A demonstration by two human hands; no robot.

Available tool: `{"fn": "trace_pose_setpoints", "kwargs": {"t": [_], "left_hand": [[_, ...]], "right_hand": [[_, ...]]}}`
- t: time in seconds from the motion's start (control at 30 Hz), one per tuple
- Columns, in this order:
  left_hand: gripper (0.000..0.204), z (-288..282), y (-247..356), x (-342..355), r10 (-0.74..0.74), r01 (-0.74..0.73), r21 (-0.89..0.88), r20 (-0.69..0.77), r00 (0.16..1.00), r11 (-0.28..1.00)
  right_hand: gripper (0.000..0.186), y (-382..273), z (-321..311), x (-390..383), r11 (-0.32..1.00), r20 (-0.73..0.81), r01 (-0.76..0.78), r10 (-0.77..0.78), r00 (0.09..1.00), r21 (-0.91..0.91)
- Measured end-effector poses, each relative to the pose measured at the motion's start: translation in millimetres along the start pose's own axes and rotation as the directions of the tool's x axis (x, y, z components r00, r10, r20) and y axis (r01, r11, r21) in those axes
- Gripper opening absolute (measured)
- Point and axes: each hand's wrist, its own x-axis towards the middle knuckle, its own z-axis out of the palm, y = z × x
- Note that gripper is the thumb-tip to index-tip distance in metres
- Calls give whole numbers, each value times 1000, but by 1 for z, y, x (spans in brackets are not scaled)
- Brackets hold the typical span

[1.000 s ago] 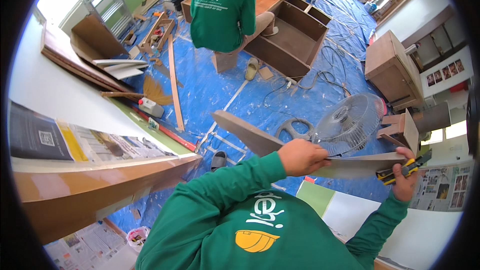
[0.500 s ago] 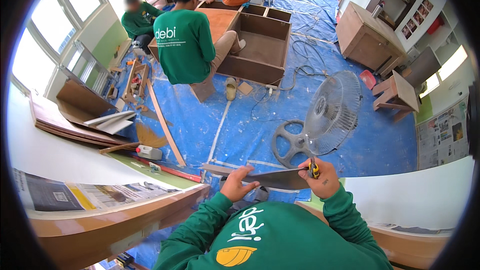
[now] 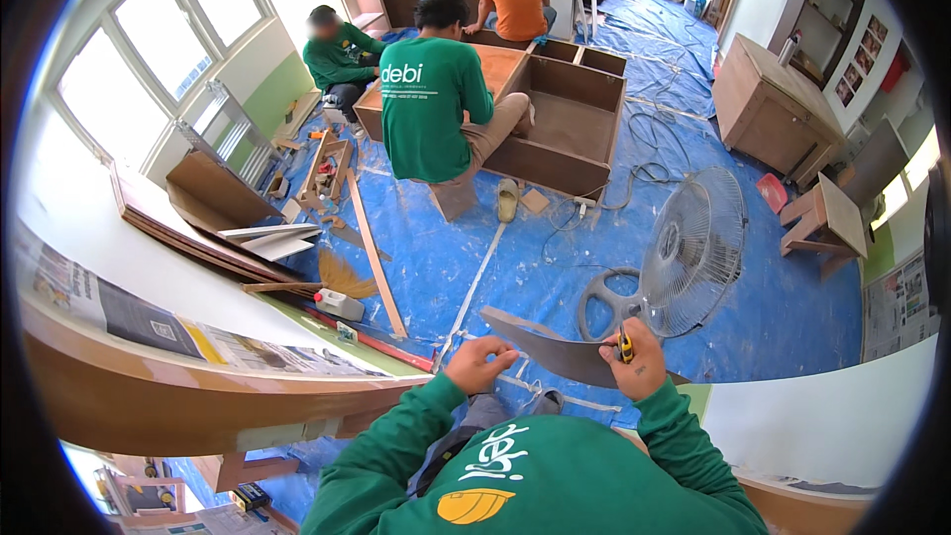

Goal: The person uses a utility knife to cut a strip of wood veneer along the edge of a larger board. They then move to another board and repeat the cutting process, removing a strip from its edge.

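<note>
A long, thin dark brown strip [image 3: 565, 357], slightly bent, stretches out in front of my body. My right hand [image 3: 635, 362] is closed round its right part and also grips a yellow-and-black utility knife [image 3: 626, 345], held upright. My left hand [image 3: 479, 365] sits close to the strip's near edge, below its free left end, with fingers curled and fingertips together. Whether those fingertips pinch anything, I cannot make out.
A pedestal fan [image 3: 693, 250] stands ahead of my right hand. Co-workers sit around a brown cabinet carcass [image 3: 565, 124] farther off. A broom [image 3: 342, 275], a white jug [image 3: 339, 304] and a long wooden strip [image 3: 376, 258] lie left on the blue sheeting [image 3: 466, 248]. Newspaper-covered ledge [image 3: 178, 322] at left.
My left hand has gone from spread fingers to curled ones. The strip's left end has swung away from me and up. The whole view has shifted, and another person shows at the back.
</note>
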Motion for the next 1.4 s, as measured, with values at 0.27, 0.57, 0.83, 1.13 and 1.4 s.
{"fn": "trace_pose_setpoints", "kwargs": {"t": [0.27,0.57,0.83,1.13,1.4], "left_hand": [[25,37,40,40,565,-448,371,-325,758,814],[15,11,-5,-4,483,-409,331,-184,856,850],[15,17,-91,-70,291,-180,417,-219,931,891],[21,26,-184,-114,147,2,490,-265,953,872],[26,23,-190,-123,-60,159,520,-203,977,839]], "right_hand": [[21,-49,-66,-1,976,-90,84,-67,994,201],[15,-102,-214,-1,956,-370,289,-253,894,46],[15,-92,-290,-21,934,-342,351,-312,886,58],[15,-85,-300,-8,944,-370,327,-285,884,54],[18,-85,-288,-10,943,-373,321,-268,888,86]]}}
